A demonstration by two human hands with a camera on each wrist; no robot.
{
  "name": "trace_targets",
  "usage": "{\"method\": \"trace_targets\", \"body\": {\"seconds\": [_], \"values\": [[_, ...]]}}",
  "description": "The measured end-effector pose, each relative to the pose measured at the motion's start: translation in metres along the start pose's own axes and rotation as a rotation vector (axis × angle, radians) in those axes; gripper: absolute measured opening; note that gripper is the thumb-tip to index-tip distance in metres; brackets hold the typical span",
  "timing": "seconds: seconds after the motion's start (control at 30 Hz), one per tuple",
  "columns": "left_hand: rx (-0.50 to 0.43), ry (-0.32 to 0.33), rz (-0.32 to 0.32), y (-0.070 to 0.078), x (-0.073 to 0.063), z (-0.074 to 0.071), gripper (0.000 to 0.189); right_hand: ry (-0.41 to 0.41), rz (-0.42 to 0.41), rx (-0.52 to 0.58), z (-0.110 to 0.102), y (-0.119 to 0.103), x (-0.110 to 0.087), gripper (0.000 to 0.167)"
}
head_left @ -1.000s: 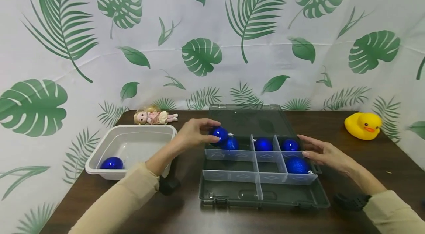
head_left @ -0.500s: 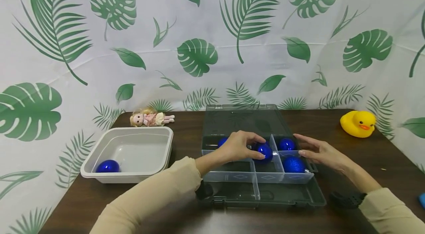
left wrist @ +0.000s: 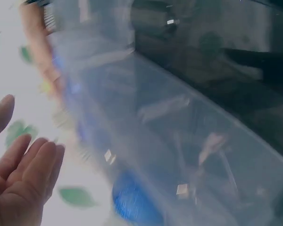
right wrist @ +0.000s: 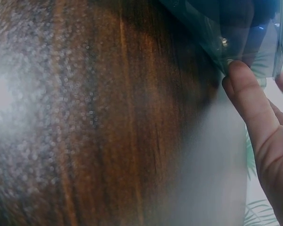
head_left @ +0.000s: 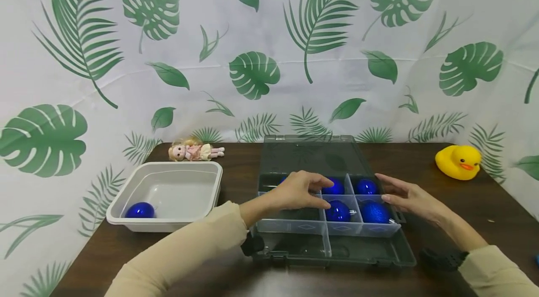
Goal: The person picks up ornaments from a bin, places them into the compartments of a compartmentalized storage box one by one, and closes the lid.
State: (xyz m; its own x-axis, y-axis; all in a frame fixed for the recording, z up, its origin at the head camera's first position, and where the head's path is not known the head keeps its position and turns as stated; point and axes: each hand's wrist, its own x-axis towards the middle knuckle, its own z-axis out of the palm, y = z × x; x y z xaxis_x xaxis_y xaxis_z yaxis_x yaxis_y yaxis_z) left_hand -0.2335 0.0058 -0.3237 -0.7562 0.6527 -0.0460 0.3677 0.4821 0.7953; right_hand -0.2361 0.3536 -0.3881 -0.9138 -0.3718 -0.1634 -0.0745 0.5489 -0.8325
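Observation:
A smoky clear divider box (head_left: pixel 370 252) lies with its lid raised at the back. My left hand (head_left: pixel 296 191) hovers over its left and middle compartments, fingers parted and holding nothing. Right at its fingertips, a shiny blue Christmas ball (head_left: pixel 338 211) sits in a middle compartment, its silver cap pointing right. Behind it is another blue ball (head_left: pixel 334 186), and to the right are a shiny ball (head_left: pixel 366 186) and a glittery ball (head_left: pixel 375 212). My left hand mostly hides one ball in the back left compartment. My right hand (head_left: pixel 414 196) touches the box's right edge with extended fingers.
A white plastic basin (head_left: pixel 185 215) with one blue ball (head_left: pixel 140 210) in it stands left of the box. At the back left lies a small doll (head_left: pixel 195 152). A yellow rubber duck (head_left: pixel 458 162) sits at the back right. A leaf-print cloth (head_left: pixel 261 21) hangs behind the table.
My left hand carried a blue ball rightward from the back left of the box, set it in a middle compartment and let go. My right hand stayed at the box's right edge.

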Motion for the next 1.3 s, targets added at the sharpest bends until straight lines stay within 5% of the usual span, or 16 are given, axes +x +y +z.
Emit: {"method": "trace_targets", "body": {"seconds": [0.23,0.47,0.67,0.8,0.97,1.3], "values": [[-0.044,0.075,0.010,-0.036,-0.068,-0.072,0.042,-0.003,-0.018,-0.015,0.003,0.004,0.004,0.063],[0.003,0.113,-0.175,-0.104,-0.163,-0.154,0.043,0.012,-0.009,-0.050,0.000,0.003,0.003,0.062],[-0.023,0.130,-0.303,-0.144,-0.222,-0.192,0.045,0.009,0.001,-0.068,0.000,0.003,0.004,0.062],[-0.033,0.135,-0.379,-0.158,-0.236,-0.199,0.050,0.003,0.003,-0.075,0.001,0.003,0.006,0.062],[0.000,0.124,-0.414,-0.163,-0.236,-0.198,0.053,-0.009,0.012,-0.049,0.002,0.004,0.004,0.062],[0.077,0.097,-0.372,-0.169,-0.230,-0.190,0.054,-0.009,0.021,-0.035,0.001,0.002,0.005,0.063]]}}
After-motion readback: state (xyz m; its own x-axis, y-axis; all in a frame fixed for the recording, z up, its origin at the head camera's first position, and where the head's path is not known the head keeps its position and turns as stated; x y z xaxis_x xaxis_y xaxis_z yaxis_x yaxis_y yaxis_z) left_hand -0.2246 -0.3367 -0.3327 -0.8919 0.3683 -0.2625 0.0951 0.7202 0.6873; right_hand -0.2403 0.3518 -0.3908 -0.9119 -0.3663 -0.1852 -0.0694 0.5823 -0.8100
